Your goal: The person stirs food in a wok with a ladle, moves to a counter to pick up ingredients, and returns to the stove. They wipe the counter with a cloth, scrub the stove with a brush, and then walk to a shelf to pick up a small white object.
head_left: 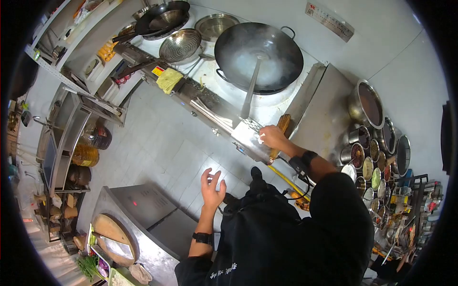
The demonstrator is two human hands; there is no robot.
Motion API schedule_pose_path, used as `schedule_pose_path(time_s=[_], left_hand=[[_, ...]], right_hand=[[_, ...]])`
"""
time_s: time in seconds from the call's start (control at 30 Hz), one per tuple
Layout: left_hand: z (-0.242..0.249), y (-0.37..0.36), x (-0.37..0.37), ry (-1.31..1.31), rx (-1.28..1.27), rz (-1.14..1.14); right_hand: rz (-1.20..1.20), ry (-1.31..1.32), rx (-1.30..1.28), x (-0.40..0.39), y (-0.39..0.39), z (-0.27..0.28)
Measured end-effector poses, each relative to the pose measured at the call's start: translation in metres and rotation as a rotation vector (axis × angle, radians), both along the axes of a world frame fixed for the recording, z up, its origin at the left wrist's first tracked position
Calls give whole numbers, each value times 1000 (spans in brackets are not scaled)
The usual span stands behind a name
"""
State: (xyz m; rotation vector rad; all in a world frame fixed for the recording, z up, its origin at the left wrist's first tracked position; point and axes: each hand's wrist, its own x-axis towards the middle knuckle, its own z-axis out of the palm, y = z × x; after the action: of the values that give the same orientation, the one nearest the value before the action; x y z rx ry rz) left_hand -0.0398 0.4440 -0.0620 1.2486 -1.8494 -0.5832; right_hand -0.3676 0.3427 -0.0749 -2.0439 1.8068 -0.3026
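Note:
A large black wok with steaming, cloudy liquid sits on the stove. A metal ladle rests in it, its handle reaching down to the stove's front edge. Close to the handle's lower end, my right hand is closed at a small white thing, perhaps a cloth, too small to make out. A brown bamboo brush lies just beside this hand. My left hand hangs over the floor with fingers apart and holds nothing.
A perforated strainer and a yellow cloth are left of the wok. Metal bowls of ingredients stand at the right. At the lower left, a cleaver lies on a round cutting board.

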Motion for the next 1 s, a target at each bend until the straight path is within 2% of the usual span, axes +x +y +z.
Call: schedule_pose_path(time_s=[0.1, 0.2, 0.3, 0.4, 0.43, 0.57, 0.7, 0.77, 0.87, 1.0], left_hand=[[-2, 6, 38, -30, -13, 37], [-6, 7, 68, -13, 25, 50], [-20, 1, 92, -5, 69, 80], [-29, -15, 113, 6, 99, 94], [-30, -22, 119, 13, 123, 99], [-37, -68, 151, 19, 149, 133], [-44, -122, 204, -24, 147, 198], [-28, -150, 232, -18, 209, 287], [-14, -189, 274, -52, 215, 398], [-1, -235, 322, -26, 228, 548]], right_hand=[[-107, -413, -106, 35, 16, 21], [-268, -580, 78, 78, 25, 6], [-314, -1037, 376, 123, 32, -4], [-389, -1465, 584, 169, 18, -10], [-341, -1526, 565, 182, 9, -12], [-396, -1508, 658, 240, -49, -23], [-252, -1447, 759, 312, -123, -44], [-191, -1426, 848, 356, -159, -49], [-60, -1277, 933, 424, -209, -22], [150, -1182, 1015, 496, -271, -13]])
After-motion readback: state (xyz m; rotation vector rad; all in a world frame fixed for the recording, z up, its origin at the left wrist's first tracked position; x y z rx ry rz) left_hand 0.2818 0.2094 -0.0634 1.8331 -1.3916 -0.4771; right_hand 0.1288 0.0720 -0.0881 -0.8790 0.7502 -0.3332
